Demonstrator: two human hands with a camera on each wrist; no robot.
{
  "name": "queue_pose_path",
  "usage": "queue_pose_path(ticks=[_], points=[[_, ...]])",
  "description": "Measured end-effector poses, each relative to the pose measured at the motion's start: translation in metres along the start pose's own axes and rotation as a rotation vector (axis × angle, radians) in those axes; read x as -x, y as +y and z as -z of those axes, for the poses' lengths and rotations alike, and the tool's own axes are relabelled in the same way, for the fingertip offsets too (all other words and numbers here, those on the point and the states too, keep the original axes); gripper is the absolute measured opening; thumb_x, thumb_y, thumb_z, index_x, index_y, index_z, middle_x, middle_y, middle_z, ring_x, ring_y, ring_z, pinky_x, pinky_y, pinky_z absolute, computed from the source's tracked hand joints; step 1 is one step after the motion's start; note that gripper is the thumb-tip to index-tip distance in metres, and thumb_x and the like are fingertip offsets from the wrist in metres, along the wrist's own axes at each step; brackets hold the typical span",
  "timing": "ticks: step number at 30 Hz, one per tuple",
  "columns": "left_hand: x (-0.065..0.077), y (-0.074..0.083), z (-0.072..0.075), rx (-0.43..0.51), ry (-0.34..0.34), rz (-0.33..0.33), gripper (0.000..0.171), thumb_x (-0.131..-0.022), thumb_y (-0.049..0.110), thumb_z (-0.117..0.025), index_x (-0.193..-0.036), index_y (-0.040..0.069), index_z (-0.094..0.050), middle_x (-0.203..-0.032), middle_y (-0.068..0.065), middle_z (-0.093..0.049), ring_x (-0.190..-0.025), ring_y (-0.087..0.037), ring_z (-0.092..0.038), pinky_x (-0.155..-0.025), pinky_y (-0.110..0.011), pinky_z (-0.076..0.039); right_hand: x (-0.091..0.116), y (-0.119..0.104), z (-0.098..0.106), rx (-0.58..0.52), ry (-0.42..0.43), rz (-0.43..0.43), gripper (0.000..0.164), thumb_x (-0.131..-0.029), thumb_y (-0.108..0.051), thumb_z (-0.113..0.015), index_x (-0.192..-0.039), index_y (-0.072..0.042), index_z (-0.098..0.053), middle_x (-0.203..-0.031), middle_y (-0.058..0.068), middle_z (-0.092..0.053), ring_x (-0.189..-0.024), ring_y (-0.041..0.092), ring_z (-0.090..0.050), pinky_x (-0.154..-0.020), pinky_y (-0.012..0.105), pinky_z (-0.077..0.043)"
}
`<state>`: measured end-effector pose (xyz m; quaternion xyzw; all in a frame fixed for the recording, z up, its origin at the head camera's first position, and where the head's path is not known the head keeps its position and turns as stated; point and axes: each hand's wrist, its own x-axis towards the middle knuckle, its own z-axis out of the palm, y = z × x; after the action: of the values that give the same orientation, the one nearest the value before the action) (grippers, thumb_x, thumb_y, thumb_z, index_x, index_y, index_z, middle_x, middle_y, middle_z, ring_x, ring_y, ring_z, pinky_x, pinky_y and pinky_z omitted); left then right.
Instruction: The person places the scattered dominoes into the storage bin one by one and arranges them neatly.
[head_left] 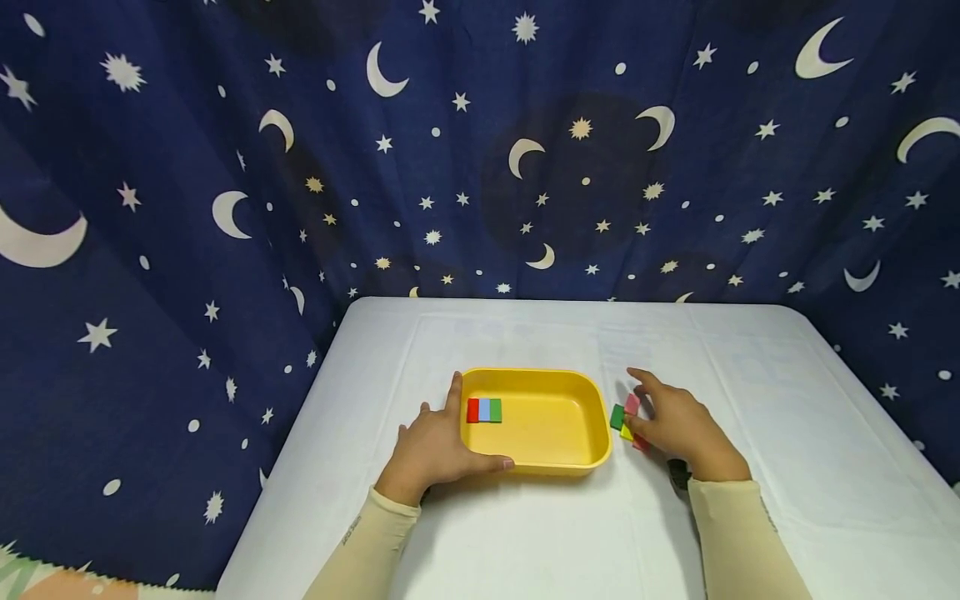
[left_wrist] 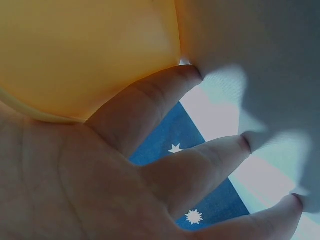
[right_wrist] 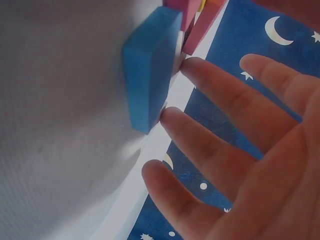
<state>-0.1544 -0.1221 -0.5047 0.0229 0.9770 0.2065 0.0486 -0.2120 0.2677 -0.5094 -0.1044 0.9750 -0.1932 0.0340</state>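
Observation:
My left hand [head_left: 433, 446] is spread around the left end of a yellow tray [head_left: 596, 421], thumb along the front rim and index finger at the back left corner. In the left wrist view its fingers [left_wrist: 200, 160] reach down beside the tray wall. Inside the tray a red block [head_left: 472, 411], a light blue block [head_left: 484, 411] and a green block [head_left: 496, 411] lie in a row. Right of the tray my right hand [head_left: 686, 429] hovers with parted fingers over a dark green block [head_left: 617, 417], a pink block [head_left: 633, 404], a yellow block [head_left: 626, 432] and a red block [head_left: 641, 443]. A blue block [right_wrist: 150, 70] shows near its fingertips.
The tray and loose blocks are on a table with a white cloth [head_left: 540, 533]. Behind and beside it hangs a dark blue curtain [head_left: 480, 167] with moons and stars. A dark object [head_left: 678, 473] shows at my right wrist.

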Motion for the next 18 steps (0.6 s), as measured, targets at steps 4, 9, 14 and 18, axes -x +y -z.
queue_pose_path(ticks=[4, 9, 14, 18], points=[[0.0004, 0.0000, -0.0006, 0.003, -0.001, 0.000, 0.165, -0.042, 0.107, -0.065, -0.172, 0.025, -0.003, -0.139, -0.012, -0.067, -0.140, -0.052, -0.046, -0.097, -0.085, -0.036, 0.0009, -0.0001, -0.0002, -0.016, 0.003, -0.002, 0.086, -0.092, -0.035, -0.080, -0.162, -0.008, -0.037, -0.139, 0.023, -0.065, -0.118, 0.045, -0.064, -0.100, 0.071, -0.046], [0.0011, 0.0000, -0.0011, 0.007, -0.002, -0.003, 0.165, -0.042, 0.106, -0.065, -0.172, 0.024, -0.004, -0.139, -0.013, -0.067, -0.140, -0.052, -0.047, -0.097, -0.086, -0.036, 0.0023, 0.0000, -0.0002, -0.030, 0.010, -0.002, 0.084, -0.093, -0.033, -0.079, -0.161, -0.007, -0.037, -0.138, 0.024, -0.065, -0.118, 0.045, -0.065, -0.101, 0.069, -0.046], [0.0015, 0.0011, 0.0009, 0.007, -0.001, -0.005, 0.165, -0.043, 0.106, -0.065, -0.172, 0.024, -0.005, -0.139, -0.012, -0.067, -0.140, -0.052, -0.046, -0.097, -0.085, -0.036, 0.0015, -0.0001, 0.0000, -0.033, 0.021, -0.017, 0.078, -0.094, -0.036, -0.079, -0.157, -0.006, -0.043, -0.134, 0.022, -0.068, -0.118, 0.045, -0.065, -0.101, 0.069, -0.046], [0.0017, 0.0016, 0.0023, 0.003, 0.000, -0.005, 0.165, -0.043, 0.107, -0.065, -0.172, 0.024, -0.005, -0.139, -0.012, -0.067, -0.140, -0.052, -0.047, -0.098, -0.084, -0.036, 0.0000, -0.0003, -0.0007, -0.035, 0.032, -0.015, 0.074, -0.094, -0.036, -0.079, -0.153, -0.005, -0.048, -0.132, 0.021, -0.070, -0.118, 0.045, -0.065, -0.101, 0.069, -0.047]])
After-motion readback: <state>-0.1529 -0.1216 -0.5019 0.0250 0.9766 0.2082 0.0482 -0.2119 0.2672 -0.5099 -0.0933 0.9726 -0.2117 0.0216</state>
